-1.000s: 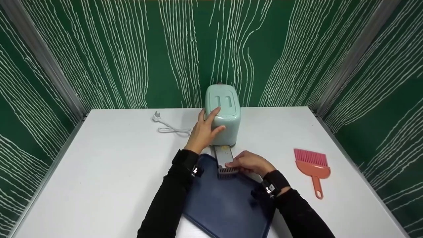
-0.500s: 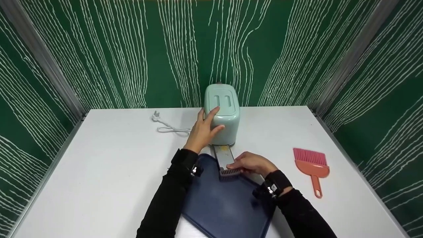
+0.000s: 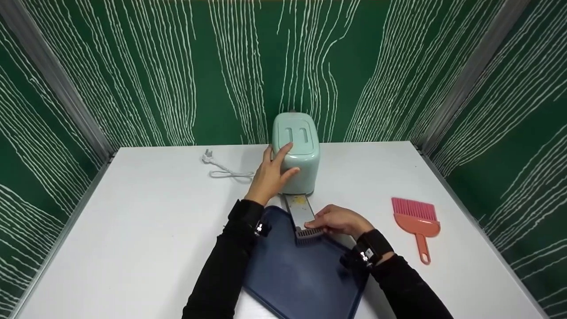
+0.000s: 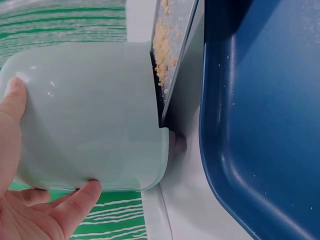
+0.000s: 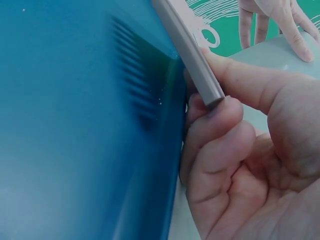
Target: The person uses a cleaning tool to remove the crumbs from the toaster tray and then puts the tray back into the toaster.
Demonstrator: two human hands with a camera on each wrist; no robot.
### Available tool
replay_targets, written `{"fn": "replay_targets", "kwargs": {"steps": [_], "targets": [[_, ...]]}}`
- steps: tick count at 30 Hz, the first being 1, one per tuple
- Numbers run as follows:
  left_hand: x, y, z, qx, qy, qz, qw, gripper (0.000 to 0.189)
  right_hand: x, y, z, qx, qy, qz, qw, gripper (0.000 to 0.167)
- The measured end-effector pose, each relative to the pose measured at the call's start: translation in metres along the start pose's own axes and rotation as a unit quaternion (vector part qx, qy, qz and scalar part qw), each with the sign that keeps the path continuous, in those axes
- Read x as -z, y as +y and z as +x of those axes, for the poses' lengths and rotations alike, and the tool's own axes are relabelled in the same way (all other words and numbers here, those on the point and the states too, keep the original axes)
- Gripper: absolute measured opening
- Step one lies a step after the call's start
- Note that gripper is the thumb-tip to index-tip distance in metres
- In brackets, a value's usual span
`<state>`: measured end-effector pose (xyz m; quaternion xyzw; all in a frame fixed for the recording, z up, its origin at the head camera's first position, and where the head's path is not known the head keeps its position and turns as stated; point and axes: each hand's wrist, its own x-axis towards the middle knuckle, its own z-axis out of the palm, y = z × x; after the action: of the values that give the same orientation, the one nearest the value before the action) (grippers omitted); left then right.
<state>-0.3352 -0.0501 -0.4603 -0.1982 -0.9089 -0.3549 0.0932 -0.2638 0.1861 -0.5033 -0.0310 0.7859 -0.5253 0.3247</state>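
Note:
A mint-green toaster (image 3: 303,170) stands near the table's back edge, its lid (image 3: 297,135) on top. My left hand (image 3: 268,179) is spread on its near corner, one finger on the lid, the thumb (image 4: 15,97) against the front face. From the toaster's base a metal crumb tray (image 3: 301,212) sticks out, with yellowish crumbs (image 4: 162,47) near the slot. My right hand (image 3: 339,220) pinches the tray's grey slotted end (image 3: 308,232) between thumb and fingers. Below that end lies a dark blue tray (image 3: 297,279). The crumb tray's inner end is hidden in the toaster.
A red-orange dustpan with a pink-bristled brush (image 3: 416,221) lies on the white table (image 3: 133,230) to the right. Left of the toaster is its pale power cord (image 3: 226,170) with a plug. Green walls with white lines (image 3: 172,71) stand around the table.
My right hand has drawn the crumb tray slightly farther out of the toaster, toward me, and more crumbs show. My left hand stays on the toaster.

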Motion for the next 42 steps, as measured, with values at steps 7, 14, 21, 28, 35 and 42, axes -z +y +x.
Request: {"fn": "replay_targets", "kwargs": {"steps": [7, 14, 21, 28, 35, 42], "targets": [[0.000, -0.002, 0.000, 0.000, 0.000, -0.003, 1.0000, 0.075, 0.001, 0.001, -0.002, 0.009, -0.009, -0.003, 0.9999, 0.034], [0.000, -0.001, -0.001, -0.001, -0.002, -0.007, 1.0000, 0.075, 0.001, 0.002, -0.006, 0.013, -0.020, -0.008, 0.9997, 0.038], [0.000, 0.000, -0.002, -0.001, -0.002, -0.001, 1.0000, 0.075, 0.003, 0.004, -0.008, 0.015, -0.029, -0.015, 0.9994, 0.036], [0.001, 0.000, -0.002, -0.004, 0.000, -0.003, 1.0000, 0.076, 0.004, 0.007, -0.013, 0.020, -0.028, -0.020, 0.9992, 0.035], [0.000, -0.001, -0.002, -0.007, 0.002, -0.003, 1.0000, 0.075, 0.002, 0.008, -0.018, 0.024, -0.022, -0.025, 0.9991, 0.032], [0.000, -0.002, -0.002, -0.006, 0.001, -0.002, 1.0000, 0.075, 0.000, 0.011, -0.024, 0.025, -0.021, -0.016, 0.9993, 0.028]]}}
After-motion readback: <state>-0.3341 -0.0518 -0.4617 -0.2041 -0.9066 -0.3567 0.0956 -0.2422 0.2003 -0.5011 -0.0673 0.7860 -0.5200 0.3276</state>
